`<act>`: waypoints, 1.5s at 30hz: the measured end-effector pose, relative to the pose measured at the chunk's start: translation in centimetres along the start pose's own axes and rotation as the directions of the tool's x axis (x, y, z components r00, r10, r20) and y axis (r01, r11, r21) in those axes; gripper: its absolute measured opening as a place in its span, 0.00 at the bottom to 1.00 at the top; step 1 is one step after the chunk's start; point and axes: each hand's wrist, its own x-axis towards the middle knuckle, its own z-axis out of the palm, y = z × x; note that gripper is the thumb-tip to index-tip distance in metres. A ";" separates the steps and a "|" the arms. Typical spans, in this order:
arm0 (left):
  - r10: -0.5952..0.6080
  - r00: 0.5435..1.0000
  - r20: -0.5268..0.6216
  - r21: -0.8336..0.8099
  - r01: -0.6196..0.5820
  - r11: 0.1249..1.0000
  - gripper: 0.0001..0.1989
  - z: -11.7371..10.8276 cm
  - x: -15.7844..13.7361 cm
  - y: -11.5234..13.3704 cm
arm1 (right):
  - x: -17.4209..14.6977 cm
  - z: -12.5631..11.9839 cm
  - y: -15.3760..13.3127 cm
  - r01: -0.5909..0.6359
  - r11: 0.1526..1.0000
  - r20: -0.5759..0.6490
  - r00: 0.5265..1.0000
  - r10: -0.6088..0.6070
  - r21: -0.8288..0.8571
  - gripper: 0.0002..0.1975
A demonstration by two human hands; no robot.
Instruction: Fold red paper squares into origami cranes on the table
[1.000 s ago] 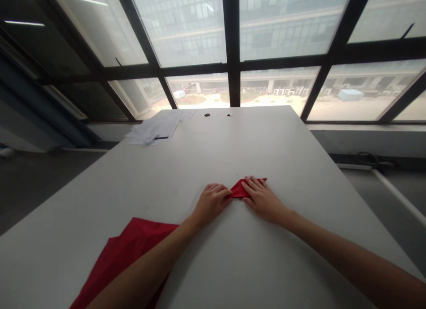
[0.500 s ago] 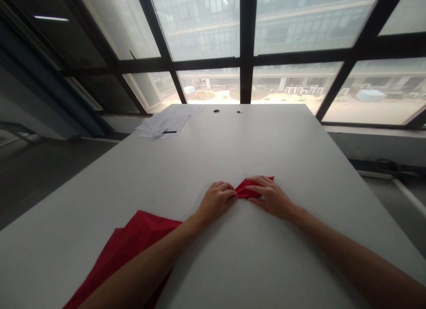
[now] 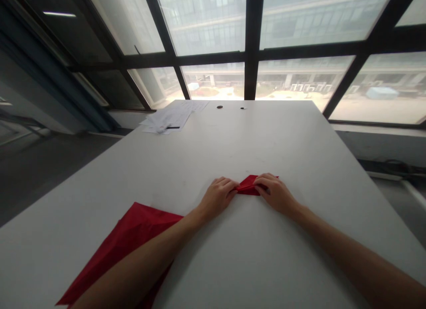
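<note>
A small folded piece of red paper [image 3: 248, 185] lies on the white table between my hands, with a crease line along its length. My left hand [image 3: 220, 191] pinches its left tip between thumb and fingers. On the other side, my right hand [image 3: 271, 191] has thumb and fingertips closed on the paper's upper layer, near the middle. A pointed end of the paper shows just beyond the right knuckles; the part under that hand is hidden. Larger sheets of red paper [image 3: 133, 231] lie at the lower left, partly covered by my left forearm.
The white table [image 3: 213, 256] stretches to a large dark-framed window [image 3: 252, 52]. Printed white papers [image 3: 166, 117] with a thin black object [image 3: 173, 127] lie at the far left. Two round holes [image 3: 219, 107] sit near the far edge.
My right hand's fingers have gone from lying over the paper to a pinch on it, exposing more of its middle. My left hand keeps its hold. The view has shifted slightly.
</note>
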 end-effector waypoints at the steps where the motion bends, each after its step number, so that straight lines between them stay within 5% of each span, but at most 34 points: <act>1: 0.000 1.000 -0.002 0.002 0.000 1.000 0.07 0.0 0.0 0.0 | 0.1 0.0 0.0 -0.011 1.000 -0.006 1.000 0.011 0.000 0.06; 14: 0.117 0.992 0.044 0.217 -0.124 0.968 0.15 -0.7 -0.3 1.9 | 0.3 0.2 -0.2 0.012 0.994 0.005 1.000 -0.011 -0.106 0.09; 21: 0.138 0.957 0.254 0.253 -0.203 0.946 0.34 0.1 -0.8 2.5 | 0.0 -0.3 -0.5 0.029 0.996 0.026 0.999 -0.026 -0.088 0.11; 29: 0.117 0.952 0.282 0.235 -0.187 0.954 0.34 0.6 -0.9 2.0 | -0.7 -0.3 0.3 -0.104 0.975 -0.250 0.967 0.053 -0.196 0.21; 36: 0.109 0.955 0.276 0.216 -0.172 0.961 0.34 0.6 -0.9 1.9 | 0.1 1.1 0.1 -0.201 0.903 -0.094 0.979 0.178 -0.380 0.23; 40: 0.097 0.953 0.286 0.218 -0.164 0.962 0.33 0.6 -0.9 1.9 | -0.1 1.0 0.8 -0.264 0.873 -0.132 0.964 0.230 -0.411 0.23; 45: 0.106 0.956 0.275 0.224 -0.171 0.959 0.32 0.6 -0.9 2.0 | -0.6 0.4 0.0 -0.102 0.926 -0.089 0.993 0.075 -0.364 0.24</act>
